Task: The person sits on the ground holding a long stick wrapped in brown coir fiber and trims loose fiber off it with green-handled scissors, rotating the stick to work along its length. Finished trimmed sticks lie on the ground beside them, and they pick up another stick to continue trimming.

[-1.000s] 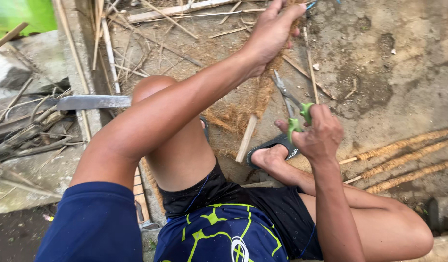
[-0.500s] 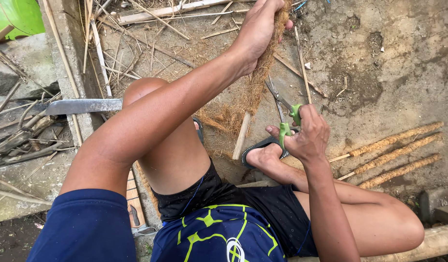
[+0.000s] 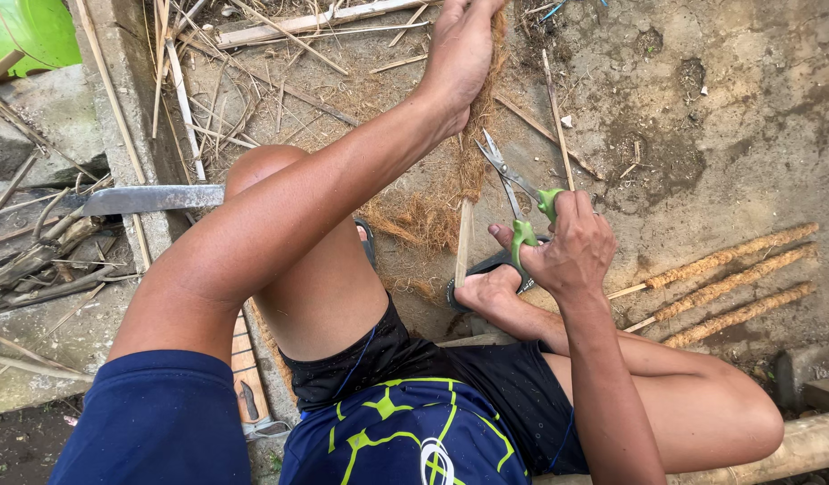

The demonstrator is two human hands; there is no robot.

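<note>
Fibre-wrapped stick (image 3: 473,153): brown coir-like fibre bound round a pale stick, held near-upright at the far-centre of the dirt ground (image 3: 729,117). Lower bare end of stick sits by your foot (image 3: 486,287), which rests on a dark sandal.

Left hand (image 3: 459,54): closed round the upper fibre section, arm stretched fwd over your raised knee. Firm wrap, fingers mostly hidden behind the fibre.

Right hand (image 3: 572,251): gripping green-handled scissors (image 3: 518,193), fingers thru the loops. Blades slightly parted, tips pointing up-left, just beside the fibre's right edge; contact w/ fibre cannot be told.

Loose fibre trimmings (image 3: 414,220) lie on the ground at the stick's base, left of the bare end.

Other items:
- Three finished fibre-wrapped sticks (image 3: 729,283) lie side by side nr the right edge of the ground, well apart from the work.
- Thin bare stick (image 3: 558,117) lies on the ground just right of the scissors.
- Long metal blade (image 3: 149,198) rests across a concrete ledge (image 3: 132,99) at left.
- Bamboo slivers & scrap strips (image 3: 244,99) scattered over the far-left ground.
- Green plastic item (image 3: 24,31) at far-left corner, only partly in view.
- Bamboo pole (image 3: 810,445) nr-right corner, behind your leg.
</note>
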